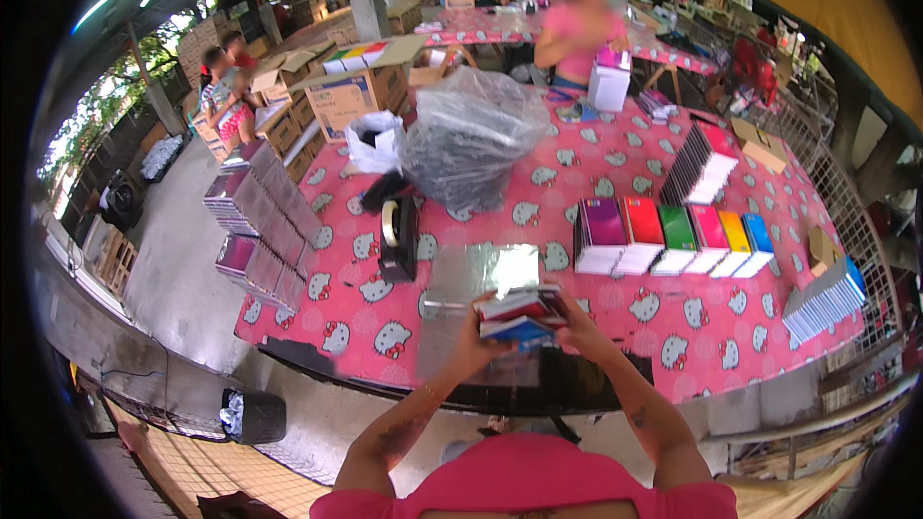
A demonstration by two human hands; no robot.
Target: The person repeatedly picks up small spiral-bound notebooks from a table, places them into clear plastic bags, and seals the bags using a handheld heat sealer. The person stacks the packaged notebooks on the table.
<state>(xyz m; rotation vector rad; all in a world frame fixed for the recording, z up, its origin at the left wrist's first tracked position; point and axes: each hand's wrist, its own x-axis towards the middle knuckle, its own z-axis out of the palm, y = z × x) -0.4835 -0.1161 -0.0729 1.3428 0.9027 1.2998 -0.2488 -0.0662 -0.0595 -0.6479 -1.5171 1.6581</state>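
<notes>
From where I stand, the biggest thing is the table under its pink cloth, then the puffed plastic bag toward its far side. A row of notebooks sits farther out and to the right, nearer the right hand than the left. Shiny plastic sheets lie flat just left of centre, and the black tape dispenser stands beyond them to the left. The small stack of notebooks is held between two hands above the sheets' right part, its long axis seemingly left to right; whether it touches them, I can't tell. The left hand grips one end, the right hand the other.
</notes>
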